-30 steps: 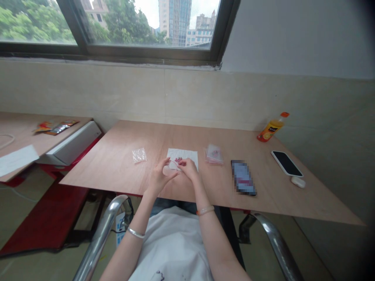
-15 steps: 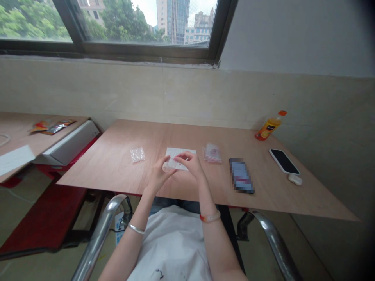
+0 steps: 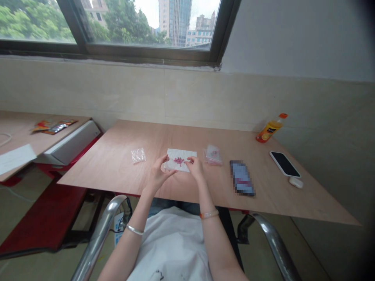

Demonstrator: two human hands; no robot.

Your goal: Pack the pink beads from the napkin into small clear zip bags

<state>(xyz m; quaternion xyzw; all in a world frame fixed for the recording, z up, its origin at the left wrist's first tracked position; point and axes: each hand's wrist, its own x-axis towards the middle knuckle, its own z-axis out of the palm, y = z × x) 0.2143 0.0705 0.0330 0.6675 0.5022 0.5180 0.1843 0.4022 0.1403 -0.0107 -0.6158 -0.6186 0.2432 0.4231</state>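
A small heap of pink-red beads (image 3: 179,160) lies on a creased white sheet (image 3: 190,153) on the table. At the sheet's left edge, my left hand (image 3: 156,173) is curved, its thumb and fingers spaced apart around something pale and see-through that is too faint to name. Over the right edge, my right hand (image 3: 195,168) has its thumb and fingertips pinched together beside the beads. Whatever sits in that pinch is too small to make out.
Left of the sheet lies a clear plastic packet (image 3: 138,155); to the right, a stack of clear bags (image 3: 213,154). Further right are a blurred-screen phone (image 3: 242,178), a white-edged phone (image 3: 284,164), a white case (image 3: 295,182) and an orange drink bottle (image 3: 268,129).
My right hand has drawn back to the right, away from my left hand, uncovering the bead heap. The left hand has hardly moved. The whole view has shifted slightly.
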